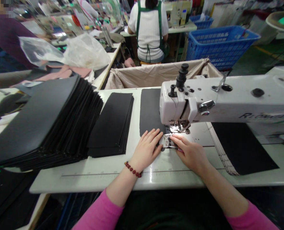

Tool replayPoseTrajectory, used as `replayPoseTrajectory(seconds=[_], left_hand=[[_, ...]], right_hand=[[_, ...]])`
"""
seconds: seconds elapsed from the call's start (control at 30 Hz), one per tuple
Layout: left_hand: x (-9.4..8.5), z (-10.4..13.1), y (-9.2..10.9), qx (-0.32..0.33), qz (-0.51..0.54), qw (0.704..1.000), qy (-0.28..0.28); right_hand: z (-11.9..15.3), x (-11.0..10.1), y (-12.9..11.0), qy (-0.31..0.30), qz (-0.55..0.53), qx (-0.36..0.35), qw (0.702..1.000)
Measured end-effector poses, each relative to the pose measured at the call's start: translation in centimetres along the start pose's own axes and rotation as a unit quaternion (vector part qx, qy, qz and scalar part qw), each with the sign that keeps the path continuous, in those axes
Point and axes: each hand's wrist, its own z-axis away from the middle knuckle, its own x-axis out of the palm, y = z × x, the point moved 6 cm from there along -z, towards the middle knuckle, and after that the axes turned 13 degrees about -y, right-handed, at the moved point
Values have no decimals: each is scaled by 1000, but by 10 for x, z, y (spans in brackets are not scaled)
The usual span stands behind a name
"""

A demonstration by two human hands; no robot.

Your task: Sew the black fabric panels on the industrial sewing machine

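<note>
A black panel (150,108) lies on the pale sewing table, its right part under the head of a white sewing machine (172,105). My left hand (148,148) rests flat at the panel's near edge, fingers spread, with a beaded bracelet on the wrist. Just right of it, my right hand (190,153) has its fingers together at a metal guide (168,140) in front of the lit needle area. Whether the right fingertips pinch anything is too small to tell.
Left of the panel are a thin stack of black pieces (110,123) and a tall stack (51,118). More black pieces (245,147) lie at right. Behind are a cloth-lined bin (142,75), a blue crate (218,44) and a seated person (148,32).
</note>
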Motion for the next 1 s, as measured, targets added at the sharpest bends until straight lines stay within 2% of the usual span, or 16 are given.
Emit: replayPoseTrajectory(seconds=[1.0], left_hand=[[3,-3,-1,-12,-31,999,-7]], right_hand=[[0,-1,0,10,-17,-4,1000]])
